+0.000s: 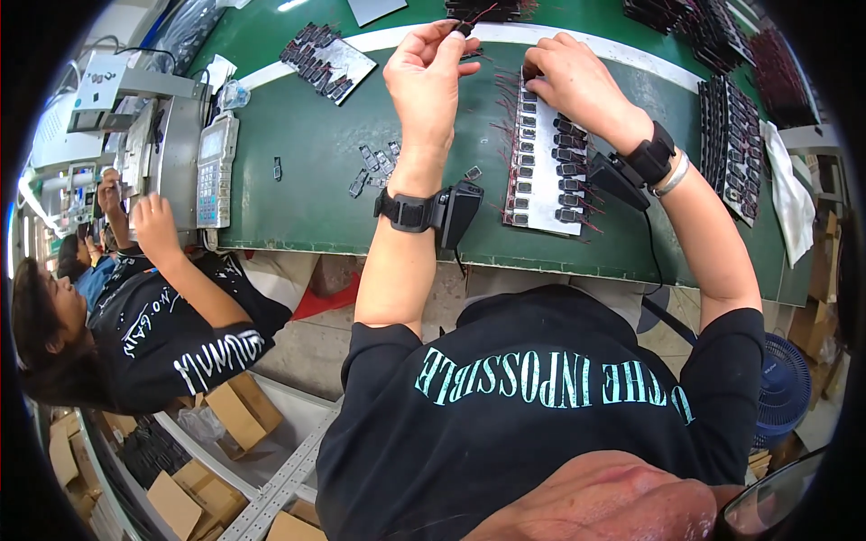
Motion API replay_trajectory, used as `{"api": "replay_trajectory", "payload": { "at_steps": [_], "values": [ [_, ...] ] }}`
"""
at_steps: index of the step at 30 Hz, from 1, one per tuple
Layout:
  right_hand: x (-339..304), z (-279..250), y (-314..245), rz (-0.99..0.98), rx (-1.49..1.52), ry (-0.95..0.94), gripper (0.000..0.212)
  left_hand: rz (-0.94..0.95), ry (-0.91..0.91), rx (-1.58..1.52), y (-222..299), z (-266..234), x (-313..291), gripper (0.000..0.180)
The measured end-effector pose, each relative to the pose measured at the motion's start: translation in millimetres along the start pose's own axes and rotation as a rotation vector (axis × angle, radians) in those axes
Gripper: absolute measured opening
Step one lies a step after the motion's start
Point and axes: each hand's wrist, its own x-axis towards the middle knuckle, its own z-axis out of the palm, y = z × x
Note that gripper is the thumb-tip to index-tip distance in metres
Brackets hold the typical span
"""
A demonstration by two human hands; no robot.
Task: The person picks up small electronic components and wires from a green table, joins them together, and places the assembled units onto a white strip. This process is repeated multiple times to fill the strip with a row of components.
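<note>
My left hand is raised over the far side of the green table, thumb and fingers pinched on a small black part with thin red wires. To its right, my right hand reaches to the far end of a white board. Its thumb and fingers are closed at the board's far left corner; what they pinch is mostly hidden. Two rows of small black rectangular parts line the board's long edges, their red wires sticking outward. Both wrists wear black straps with small black devices.
Loose small parts lie on the green table left of the board. Another loaded board lies farther back. Stacked loaded boards and a white cloth are at right. At left, a person works beside a machine with a keypad.
</note>
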Motion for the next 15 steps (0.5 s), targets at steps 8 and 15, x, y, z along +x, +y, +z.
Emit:
{"api": "replay_trajectory", "payload": {
  "at_steps": [8,15],
  "values": [
    [-3,8,9,0.009,0.044,0.007,0.016,-0.024,0.042,0.140,-5,2,8,0.019],
    [-57,-54,54,0.322,0.506,0.122,0.025,-0.031,-0.323,0.647,-17,2,18,0.021]
  ]
}}
